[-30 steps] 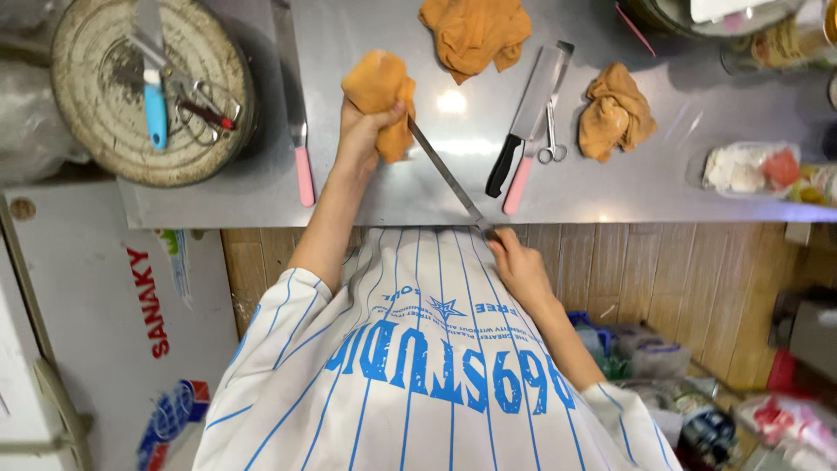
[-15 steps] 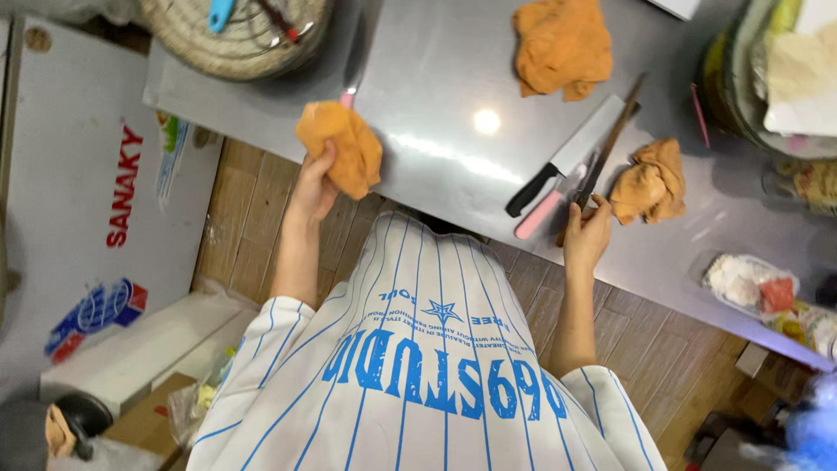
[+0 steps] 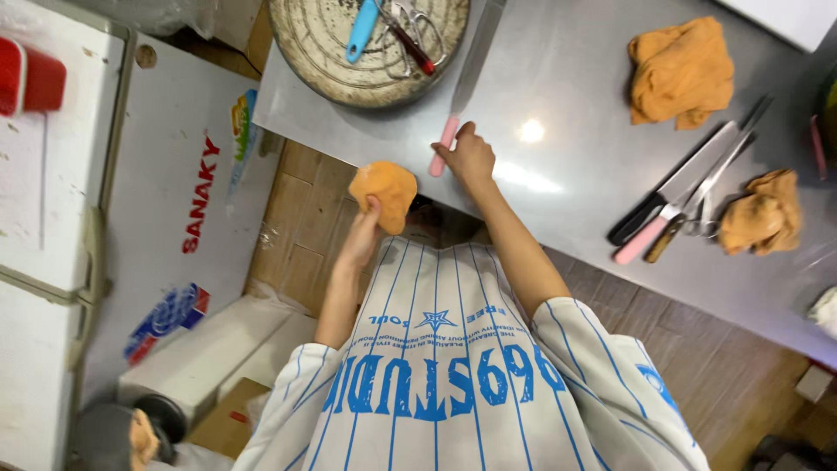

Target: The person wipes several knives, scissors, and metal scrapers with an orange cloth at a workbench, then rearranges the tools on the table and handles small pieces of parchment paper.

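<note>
Left hand (image 3: 364, 228): fingers clamped on an orange cloth (image 3: 384, 193), held off the tabletop's (image 3: 567, 105) near edge.
Right hand (image 3: 469, 155): fingers curled at the pink handle of a long knife (image 3: 462, 87) lying near that edge.
Done, it seems: three knives (image 3: 671, 196) set aside near the right edge.
Left: this long knife not yet lifted or wiped.

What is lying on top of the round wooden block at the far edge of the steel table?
On the block lie a blue-handled tool, scissors and a red-handled tool. Their upper ends are cut off by the frame.
</note>
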